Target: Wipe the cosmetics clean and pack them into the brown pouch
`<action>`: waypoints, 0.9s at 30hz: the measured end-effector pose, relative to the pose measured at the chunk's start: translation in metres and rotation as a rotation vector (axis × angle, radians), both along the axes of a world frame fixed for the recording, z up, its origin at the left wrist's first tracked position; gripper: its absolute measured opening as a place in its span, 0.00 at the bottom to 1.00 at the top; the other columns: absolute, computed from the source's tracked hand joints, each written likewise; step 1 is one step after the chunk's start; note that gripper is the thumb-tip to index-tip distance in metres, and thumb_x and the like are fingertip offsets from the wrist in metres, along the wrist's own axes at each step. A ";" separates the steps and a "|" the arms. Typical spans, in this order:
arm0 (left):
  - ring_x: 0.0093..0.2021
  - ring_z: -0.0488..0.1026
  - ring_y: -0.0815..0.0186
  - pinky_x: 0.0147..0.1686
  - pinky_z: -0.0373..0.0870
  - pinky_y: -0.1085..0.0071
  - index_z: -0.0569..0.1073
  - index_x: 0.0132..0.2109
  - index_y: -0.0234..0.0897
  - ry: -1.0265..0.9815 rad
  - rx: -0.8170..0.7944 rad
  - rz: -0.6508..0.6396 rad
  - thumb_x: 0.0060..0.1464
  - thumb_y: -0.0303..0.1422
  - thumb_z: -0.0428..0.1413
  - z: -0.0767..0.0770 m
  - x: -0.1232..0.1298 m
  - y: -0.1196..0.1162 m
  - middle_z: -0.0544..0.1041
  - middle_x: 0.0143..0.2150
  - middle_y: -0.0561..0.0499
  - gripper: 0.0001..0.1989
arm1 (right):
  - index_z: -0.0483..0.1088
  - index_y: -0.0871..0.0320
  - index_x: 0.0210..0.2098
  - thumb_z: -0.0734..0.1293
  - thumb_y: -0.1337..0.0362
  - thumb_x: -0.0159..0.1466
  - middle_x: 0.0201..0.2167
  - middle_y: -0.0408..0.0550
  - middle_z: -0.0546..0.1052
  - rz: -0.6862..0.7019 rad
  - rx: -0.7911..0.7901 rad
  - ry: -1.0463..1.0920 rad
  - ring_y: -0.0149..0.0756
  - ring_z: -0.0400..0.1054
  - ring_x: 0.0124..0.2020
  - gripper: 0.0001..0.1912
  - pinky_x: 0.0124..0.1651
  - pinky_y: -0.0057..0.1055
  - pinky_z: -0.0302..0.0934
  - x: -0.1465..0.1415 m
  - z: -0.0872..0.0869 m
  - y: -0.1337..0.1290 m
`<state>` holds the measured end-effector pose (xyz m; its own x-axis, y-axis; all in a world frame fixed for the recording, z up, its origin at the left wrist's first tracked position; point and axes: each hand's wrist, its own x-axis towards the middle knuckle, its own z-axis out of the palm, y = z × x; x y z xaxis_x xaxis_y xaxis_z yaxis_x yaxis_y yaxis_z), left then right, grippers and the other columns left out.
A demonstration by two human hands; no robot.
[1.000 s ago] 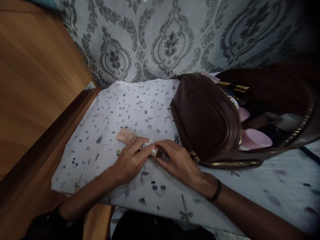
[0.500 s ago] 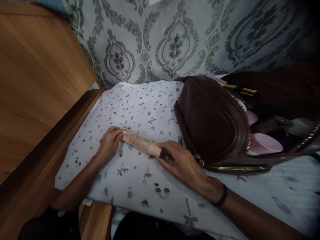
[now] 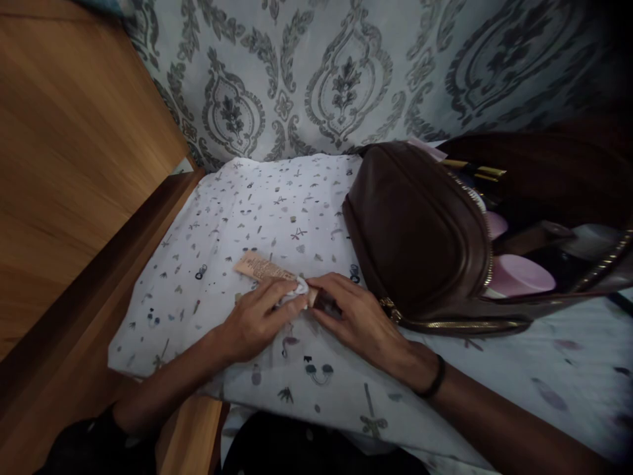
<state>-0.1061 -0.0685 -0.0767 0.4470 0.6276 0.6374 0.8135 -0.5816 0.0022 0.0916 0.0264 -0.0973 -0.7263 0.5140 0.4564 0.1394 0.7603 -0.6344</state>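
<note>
A beige squeeze tube with fine print and a dark brown cap lies at a slant over the patterned white cloth. My right hand grips its cap end between thumb and fingers. Beside it, my left hand pinches a small crumpled white wad, perhaps tissue or cotton, against the tube close to the cap. The fingers of both hands nearly meet there and hide part of the tube.
A brown leather bag stands unzipped at the right, with a pink container and several other items inside. White cloth with small prints covers the surface. A wooden panel rises at the left, and a grey patterned fabric hangs behind.
My left hand has moved right along the tube, from its far-left end to near the cap, with the white wad. The tube's left end now shows. My right hand stays at the cap.
</note>
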 end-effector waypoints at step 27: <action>0.53 0.73 0.60 0.49 0.77 0.64 0.70 0.58 0.34 -0.049 -0.020 0.046 0.64 0.22 0.52 0.003 -0.004 -0.002 0.75 0.51 0.41 0.17 | 0.72 0.62 0.50 0.66 0.65 0.66 0.40 0.53 0.79 -0.046 -0.103 0.011 0.39 0.74 0.38 0.14 0.43 0.36 0.71 0.002 0.004 -0.001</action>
<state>-0.1104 -0.0706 -0.0732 0.3857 0.6594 0.6453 0.8380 -0.5430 0.0541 0.0936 0.0254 -0.0932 -0.6959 0.5913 0.4076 0.1654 0.6842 -0.7103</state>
